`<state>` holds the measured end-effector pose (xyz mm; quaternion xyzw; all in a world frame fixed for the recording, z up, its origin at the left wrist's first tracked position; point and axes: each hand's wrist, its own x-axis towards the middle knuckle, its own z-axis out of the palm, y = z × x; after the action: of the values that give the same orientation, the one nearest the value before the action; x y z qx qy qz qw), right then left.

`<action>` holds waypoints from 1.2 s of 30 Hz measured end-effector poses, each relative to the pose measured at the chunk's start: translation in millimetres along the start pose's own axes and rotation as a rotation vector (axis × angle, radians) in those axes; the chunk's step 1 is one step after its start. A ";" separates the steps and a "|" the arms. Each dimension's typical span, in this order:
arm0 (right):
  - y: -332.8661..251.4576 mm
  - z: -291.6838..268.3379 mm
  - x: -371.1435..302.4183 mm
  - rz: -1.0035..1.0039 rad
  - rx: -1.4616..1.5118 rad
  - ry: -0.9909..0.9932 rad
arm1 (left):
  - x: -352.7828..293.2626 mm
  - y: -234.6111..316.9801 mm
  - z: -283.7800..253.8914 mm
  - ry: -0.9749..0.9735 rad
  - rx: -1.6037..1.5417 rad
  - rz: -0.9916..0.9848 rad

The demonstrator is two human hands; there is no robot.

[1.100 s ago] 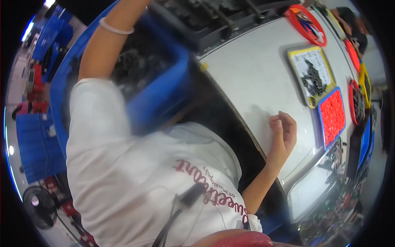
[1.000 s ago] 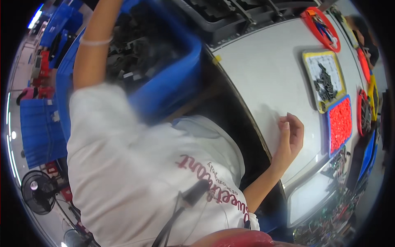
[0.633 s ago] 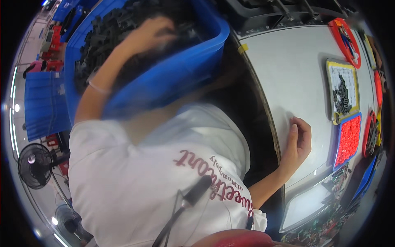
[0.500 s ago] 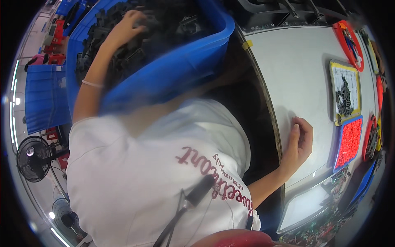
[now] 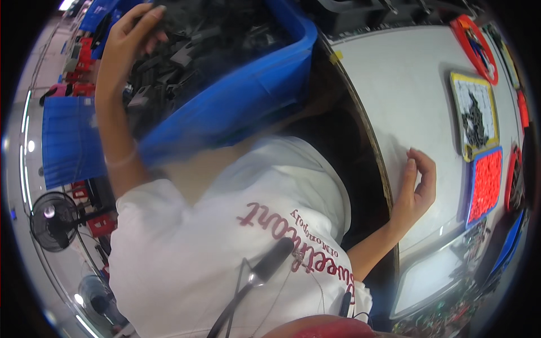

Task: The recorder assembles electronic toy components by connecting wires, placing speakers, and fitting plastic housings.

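Over the far left side of a large blue bin, my left hand is raised with its fingers loosely bent and apart, and nothing shows in them. Black plastic parts lie heaped in the bin beside and below that hand; its own blur hides fine detail. My right hand rests at the near edge of the white table, thumb and fingers apart and slightly curled, holding nothing that I can see.
On the table's right stand a yellow-rimmed tray with dark small parts, a blue tray of red pieces and a red basket. A white panel lies nearer me. Black fans and another blue bin are at the left.
My left hand has moved left and up, from over the middle of the black parts to the bin's far left side. The right hand stays at the table edge.
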<state>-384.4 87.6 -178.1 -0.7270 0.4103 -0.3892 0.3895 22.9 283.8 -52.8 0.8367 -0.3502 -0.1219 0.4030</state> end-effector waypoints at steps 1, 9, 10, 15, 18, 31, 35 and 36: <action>3.3 -6.2 0.1 -0.051 -0.051 -0.041 | -16.7 28.0 27.3 -0.067 -0.022 0.031; -16.4 -34.1 -9.0 -0.299 0.281 -0.321 | -49.3 94.3 263.7 -1.317 -0.850 0.000; -14.6 -47.1 -15.0 -0.243 0.258 -0.223 | -44.8 107.0 276.2 -1.413 -0.882 0.024; 1.6 -53.6 -29.7 -0.058 -0.547 0.333 | -1.9 170.6 352.5 -0.938 -0.485 0.739; 8.6 -40.6 -30.0 0.138 -0.668 0.256 | 48.5 218.1 392.3 -0.791 -0.268 0.906; -39.4 -185.0 -1.4 0.235 -0.617 0.023 | 88.8 252.0 426.7 -0.428 0.264 0.984; 24.7 -241.6 72.8 0.086 -0.763 -0.039 | 45.2 270.0 355.7 -0.843 -0.066 0.655; 49.6 -251.1 81.1 0.056 -0.771 -0.008 | 47.1 244.2 374.5 -0.876 -0.254 0.770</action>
<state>-592.0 -65.2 -103.2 -0.8101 0.5447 -0.1928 0.0997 -244.2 -74.0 -105.3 0.4667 -0.7446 -0.3417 0.3331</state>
